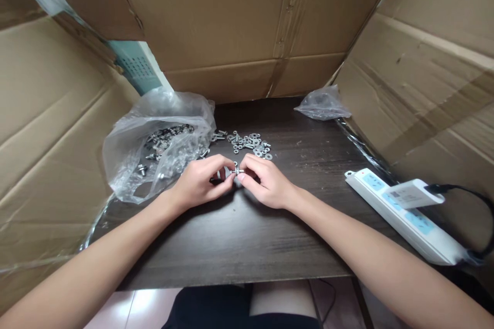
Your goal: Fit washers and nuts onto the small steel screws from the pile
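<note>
Above the middle of the dark table, my left hand [204, 179] and my right hand [264, 179] meet at the fingertips. Between them is a small metal bolt [237, 171] with what looks like a washer or nut on its shaft. Thumb and forefinger of my left hand pinch one end of it. My right thumb and forefinger close on the other end. Just beyond my fingers lies a loose pile of washers, nuts and bolts [250, 143]. To the left, a clear plastic bag [123, 149] lies open with many metal bolts [165, 139] inside.
A white power strip [405, 216] with a plugged-in white adapter [412, 194] and black cable is at the right. A crumpled clear bag [323, 103] sits at the back right. Cardboard walls [231, 15] enclose the table [231, 247] at the back and both sides.
</note>
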{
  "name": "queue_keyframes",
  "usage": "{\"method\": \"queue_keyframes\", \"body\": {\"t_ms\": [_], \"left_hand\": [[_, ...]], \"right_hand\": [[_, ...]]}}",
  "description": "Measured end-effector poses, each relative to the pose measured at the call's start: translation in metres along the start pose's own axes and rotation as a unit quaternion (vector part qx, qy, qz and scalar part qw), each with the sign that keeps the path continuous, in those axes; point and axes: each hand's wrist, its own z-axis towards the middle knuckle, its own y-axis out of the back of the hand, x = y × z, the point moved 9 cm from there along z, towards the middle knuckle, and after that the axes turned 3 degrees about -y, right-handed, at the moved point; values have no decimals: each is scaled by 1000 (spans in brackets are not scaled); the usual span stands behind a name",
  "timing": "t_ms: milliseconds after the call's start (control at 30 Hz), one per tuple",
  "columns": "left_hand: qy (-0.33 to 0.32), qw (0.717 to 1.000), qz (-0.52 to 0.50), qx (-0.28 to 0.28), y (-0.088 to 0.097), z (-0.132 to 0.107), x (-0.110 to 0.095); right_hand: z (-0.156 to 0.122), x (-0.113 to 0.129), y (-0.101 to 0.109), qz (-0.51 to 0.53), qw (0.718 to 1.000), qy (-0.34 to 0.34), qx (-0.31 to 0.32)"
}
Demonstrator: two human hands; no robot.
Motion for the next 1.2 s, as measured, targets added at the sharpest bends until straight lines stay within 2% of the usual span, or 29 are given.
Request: {"method": "queue_keyframes", "body": {"t_ms": [1200], "left_hand": [[1, 1000, -4, 16, -4, -1, -1]], "right_hand": [[-2, -1, 1, -15, 1000, 3, -13]]}}
